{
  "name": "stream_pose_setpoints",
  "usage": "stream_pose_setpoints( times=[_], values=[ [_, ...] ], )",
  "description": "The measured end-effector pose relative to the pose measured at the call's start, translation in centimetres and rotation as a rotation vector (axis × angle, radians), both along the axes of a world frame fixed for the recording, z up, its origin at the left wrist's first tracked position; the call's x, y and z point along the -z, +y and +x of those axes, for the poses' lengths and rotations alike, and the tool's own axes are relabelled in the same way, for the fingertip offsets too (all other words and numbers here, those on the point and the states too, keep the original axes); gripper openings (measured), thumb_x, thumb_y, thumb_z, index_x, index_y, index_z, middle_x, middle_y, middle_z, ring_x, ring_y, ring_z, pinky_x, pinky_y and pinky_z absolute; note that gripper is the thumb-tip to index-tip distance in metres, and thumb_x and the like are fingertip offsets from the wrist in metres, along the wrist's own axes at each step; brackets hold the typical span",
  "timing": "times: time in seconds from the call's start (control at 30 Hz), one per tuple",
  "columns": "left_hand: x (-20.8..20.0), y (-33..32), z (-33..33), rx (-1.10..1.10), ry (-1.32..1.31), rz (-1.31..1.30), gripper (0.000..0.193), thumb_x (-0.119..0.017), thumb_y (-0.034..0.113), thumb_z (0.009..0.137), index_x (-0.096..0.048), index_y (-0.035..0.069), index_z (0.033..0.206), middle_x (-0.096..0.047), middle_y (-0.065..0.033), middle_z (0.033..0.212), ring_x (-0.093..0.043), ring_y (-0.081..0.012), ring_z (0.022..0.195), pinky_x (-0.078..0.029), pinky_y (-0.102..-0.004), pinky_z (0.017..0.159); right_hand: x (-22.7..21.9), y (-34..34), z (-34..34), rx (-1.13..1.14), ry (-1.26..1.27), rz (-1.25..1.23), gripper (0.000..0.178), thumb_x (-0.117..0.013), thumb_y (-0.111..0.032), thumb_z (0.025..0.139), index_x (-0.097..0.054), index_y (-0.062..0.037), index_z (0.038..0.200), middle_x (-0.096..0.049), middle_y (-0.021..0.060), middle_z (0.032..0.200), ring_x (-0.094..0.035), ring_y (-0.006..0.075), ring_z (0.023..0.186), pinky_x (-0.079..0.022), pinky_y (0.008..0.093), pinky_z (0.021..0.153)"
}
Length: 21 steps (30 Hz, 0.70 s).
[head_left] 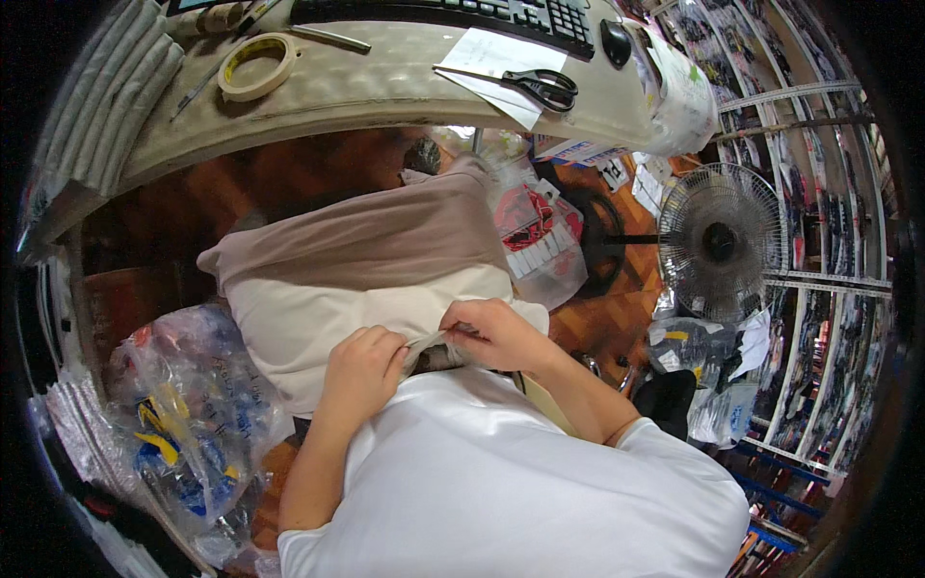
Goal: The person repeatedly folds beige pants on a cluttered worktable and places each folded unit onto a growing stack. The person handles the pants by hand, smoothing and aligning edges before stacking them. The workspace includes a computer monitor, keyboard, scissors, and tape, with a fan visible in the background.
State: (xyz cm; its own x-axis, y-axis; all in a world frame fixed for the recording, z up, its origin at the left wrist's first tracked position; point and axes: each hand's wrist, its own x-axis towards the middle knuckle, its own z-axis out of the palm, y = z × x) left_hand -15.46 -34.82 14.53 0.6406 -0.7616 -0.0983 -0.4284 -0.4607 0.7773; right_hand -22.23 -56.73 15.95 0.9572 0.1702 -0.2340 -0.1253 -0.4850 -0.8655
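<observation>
Across my lap lies a large piece of fabric (385,306), cream on the near part and taupe on the far part. Close to my body, my left hand (369,368) is closed on a light, bunched edge of fabric. To its right, my right hand (493,334) pinches the same strip between thumb and fingers. The strip is drawn taut over the short gap between the hands. My fingers partly hide it, and a small dark patch shows just below.
A desk (385,91) ahead holds masking tape (256,67), scissors (544,90) on paper, a keyboard (462,13) and a mouse (616,43). Plastic bags (198,414) lie at left. A fan (719,241) and packed shelves (819,193) stand at right.
</observation>
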Motion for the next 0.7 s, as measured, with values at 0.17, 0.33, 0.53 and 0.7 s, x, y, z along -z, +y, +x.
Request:
stream_pose_setpoints(
  times=[0.17,0.33,0.53,0.7],
  values=[
    [0.3,-0.1,0.3,-0.025,0.099,0.037,0.017,-0.06,0.016,0.08,-0.062,0.001,0.088,-0.062,-0.0137,0.086,-0.059,-0.033,0.081,-0.046,-0.042,0.071,-0.3,0.3,0.0,-0.07,-0.083,0.044,0.011,-0.061,-0.007,0.08,-0.056,-0.0019,0.087,-0.06,0.0134,0.079,-0.058,0.0302,0.074,-0.046,0.0378,0.067],
    [-1.7,-1.2,0.2,0.044,0.096,-0.069,0.018,-0.061,0.017,0.077,-0.061,0.003,0.089,-0.059,-0.0137,0.082,-0.058,-0.0328,0.08,-0.046,-0.0412,0.07,-0.7,0.4,0.1,-0.022,0.006,0.111,0.011,-0.058,-0.003,0.082,-0.053,-0.0013,0.091,-0.057,0.0123,0.082,-0.057,0.0271,0.076,-0.045,0.0346,0.068],
    [-0.6,0.1,0.3,0.014,0.004,0.033,0.024,-0.057,0.004,0.066,-0.061,0.005,0.089,-0.056,-0.0124,0.085,-0.057,-0.0313,0.081,-0.046,-0.0422,0.071,-0.1,3.1,-0.1,-0.013,-0.01,0.029,0.018,-0.059,-0.009,0.085,-0.047,-0.0016,0.095,-0.056,0.013,0.079,-0.056,0.0259,0.072,-0.043,0.0342,0.063],
    [-0.1,3.6,1.3,-0.132,-0.1,0.148,0.027,-0.052,-0.001,0.064,-0.061,0.004,0.089,-0.057,-0.0146,0.086,-0.057,-0.0338,0.083,-0.046,-0.0435,0.074,-1.0,3.3,0.1,-0.031,0.049,-0.031,0.023,-0.063,-0.005,0.077,-0.05,-0.0032,0.096,-0.058,0.0123,0.083,-0.058,0.0302,0.077,-0.046,0.0376,0.067]
  ],
)
